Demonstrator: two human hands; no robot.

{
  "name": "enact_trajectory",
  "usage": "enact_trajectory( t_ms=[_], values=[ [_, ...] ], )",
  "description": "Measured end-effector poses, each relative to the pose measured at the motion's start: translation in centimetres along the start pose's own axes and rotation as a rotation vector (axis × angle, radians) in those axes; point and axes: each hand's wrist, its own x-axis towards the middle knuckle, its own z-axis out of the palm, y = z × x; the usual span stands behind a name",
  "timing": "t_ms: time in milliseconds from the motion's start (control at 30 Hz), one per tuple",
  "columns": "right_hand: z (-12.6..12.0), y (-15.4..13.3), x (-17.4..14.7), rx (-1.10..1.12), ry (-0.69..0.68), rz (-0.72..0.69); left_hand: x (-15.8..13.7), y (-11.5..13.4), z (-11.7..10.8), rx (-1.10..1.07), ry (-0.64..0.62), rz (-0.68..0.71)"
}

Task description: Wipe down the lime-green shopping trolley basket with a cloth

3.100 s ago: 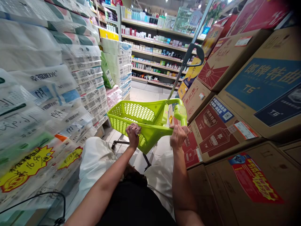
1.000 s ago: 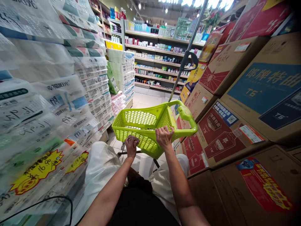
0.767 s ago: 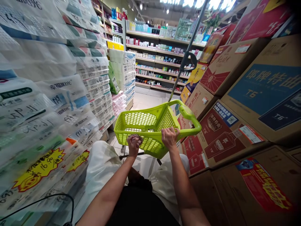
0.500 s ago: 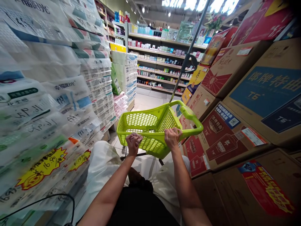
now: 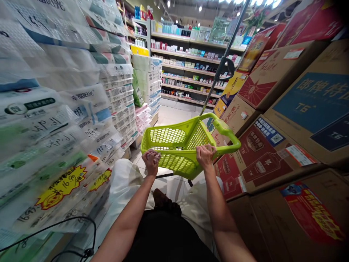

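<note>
Left fingers (image 5: 148, 155) clamped on pinkish wad (image 5: 157, 157) (mostly hidden), right fingers (image 5: 204, 149) gripping green basket (image 5: 188, 154)

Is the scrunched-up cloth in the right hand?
No, the left hand holds the crumpled cloth; the right hand is on the green basket.

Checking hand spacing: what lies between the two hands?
Head view: the near rim of the green basket runs between the left hand, holding a crumpled bundle, and the right hand.
</note>
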Motion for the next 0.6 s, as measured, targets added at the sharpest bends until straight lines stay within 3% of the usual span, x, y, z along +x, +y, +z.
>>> enact_trajectory(
  t_ms=[133, 233, 433, 600],
  values=[
    [-0.1, 0.4, -0.1, -0.005, 0.007, -0.007, -1.4, 0.0, -0.1, 0.026, -0.056, -0.050],
    [-0.2, 0.7, -0.3, -0.010, 0.015, -0.021, -2.9, -0.5, -1.1, 0.015, -0.025, -0.103],
    [0.1, 1.3, -0.1, -0.016, 0.016, -0.026, -0.5, -0.3, -0.9, 0.009, 0.067, -0.079],
    [0.0, 1.2, -0.2, -0.014, 0.035, -0.017, -1.5, -1.5, -1.1, -0.051, 0.170, -0.352]
  ],
)
